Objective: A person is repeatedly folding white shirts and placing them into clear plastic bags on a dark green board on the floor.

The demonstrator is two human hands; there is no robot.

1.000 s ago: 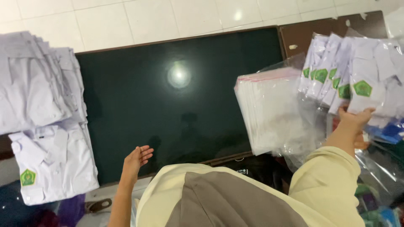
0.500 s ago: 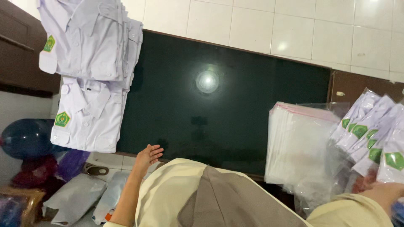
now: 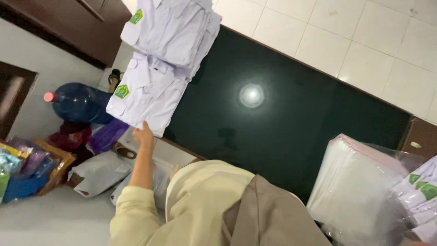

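My left hand [image 3: 144, 133] reaches out to the near edge of a folded white shirt with a green badge [image 3: 145, 93], which hangs over the left end of a dark glass table [image 3: 282, 127]. Its thumb lies on the shirt's hem; the fingers are hidden, so a grip cannot be made out. A taller stack of the same white shirts [image 3: 175, 29] lies just beyond it. My right hand is out of the picture. My cream sleeve and headscarf [image 3: 205, 205] fill the bottom middle.
A pile of clear plastic bags [image 3: 355, 182] sits on the table's right end, with bagged shirts [image 3: 421, 191] beside it. On the floor at left are a blue water jug [image 3: 79, 104], a basket of packets [image 3: 27, 166], sandals and white plastic bags [image 3: 98, 172].
The view has swung left and tilted. My left hand rose from above the table's near edge to the shirt's hem. My right hand, earlier beside the bagged shirts, has left the picture.
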